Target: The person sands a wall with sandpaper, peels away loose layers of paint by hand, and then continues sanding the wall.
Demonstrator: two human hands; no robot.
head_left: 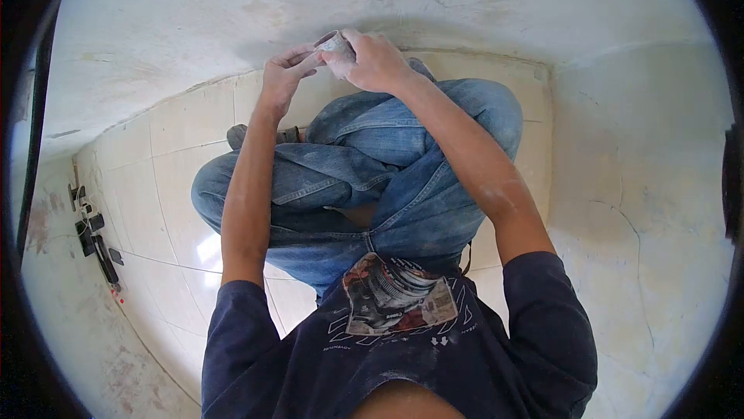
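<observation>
A whitish, dust-covered curled sheet [335,42], looking like sandpaper rolled into a short tube, is held up close to the wall. My right hand [370,61] wraps round it from the right, fingers closed and coated in white dust. From the left, my left hand [285,77] pinches at the sheet's near-left edge, its fingers pale with dust too. Both hands are above my crossed legs in blue jeans [372,140]. Part of the sheet is hidden behind the right fingers.
A pale, cracked and patchy wall [271,12] rises right in front, with another wall [628,187] at the right. Along the left wall, a power strip with plugs and cables [97,237] lies on the tiled floor [170,187].
</observation>
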